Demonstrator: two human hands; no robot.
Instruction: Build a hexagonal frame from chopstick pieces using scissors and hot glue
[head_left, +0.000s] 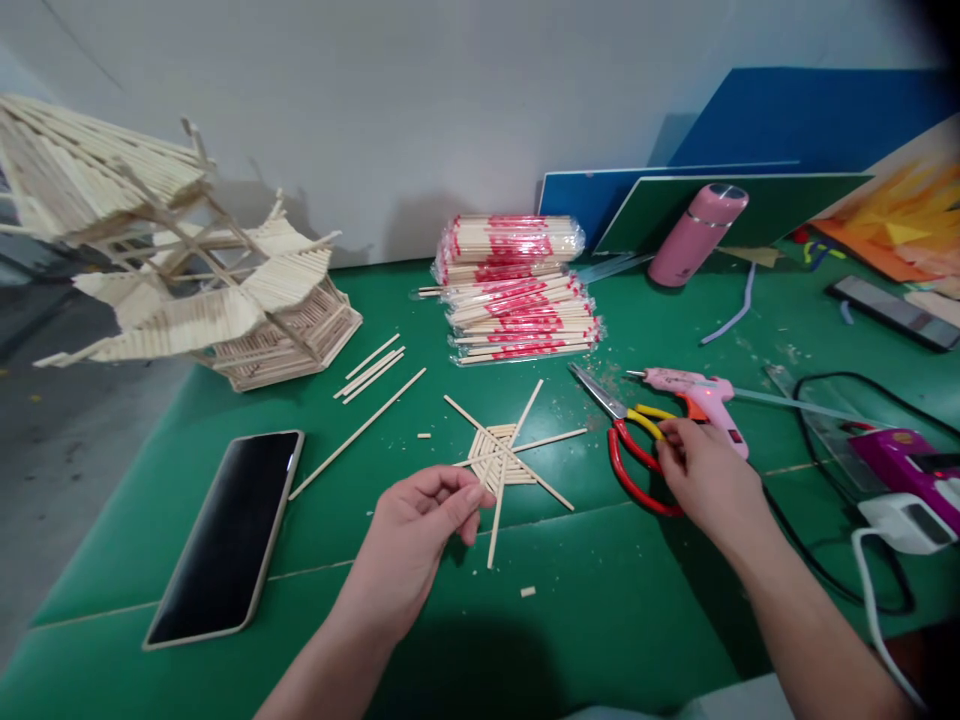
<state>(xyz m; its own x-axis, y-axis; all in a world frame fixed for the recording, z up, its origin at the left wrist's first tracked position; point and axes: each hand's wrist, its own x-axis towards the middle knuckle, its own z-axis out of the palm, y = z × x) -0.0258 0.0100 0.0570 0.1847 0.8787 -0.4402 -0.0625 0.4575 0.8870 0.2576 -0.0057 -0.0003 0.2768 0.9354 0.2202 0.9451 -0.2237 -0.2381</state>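
Note:
A star of crossed wooden sticks (547,484), partly filled in with shorter parallel sticks, lies flat on the green table. My left hand (420,535) is at its lower left edge, thumb and fingers pinched together; whatever they hold is too small or hidden to name. On the right, a pair of scissors (634,475) with red and yellow handles lies with its blades pointing up and left. My right hand (709,480) has its fingers closed at the upper handle. Just beyond that hand lies a pink glue gun (686,385) with a clear glue stick in its back.
Loose sticks (360,430) and a phone (225,540) lie at left, before a stick-built pagoda model (285,340). Wrapped chopstick packs (517,300) are piled at the back. A pink bottle (697,235) leans against boards. Cables (825,580) and a purple power strip (900,465) lie right.

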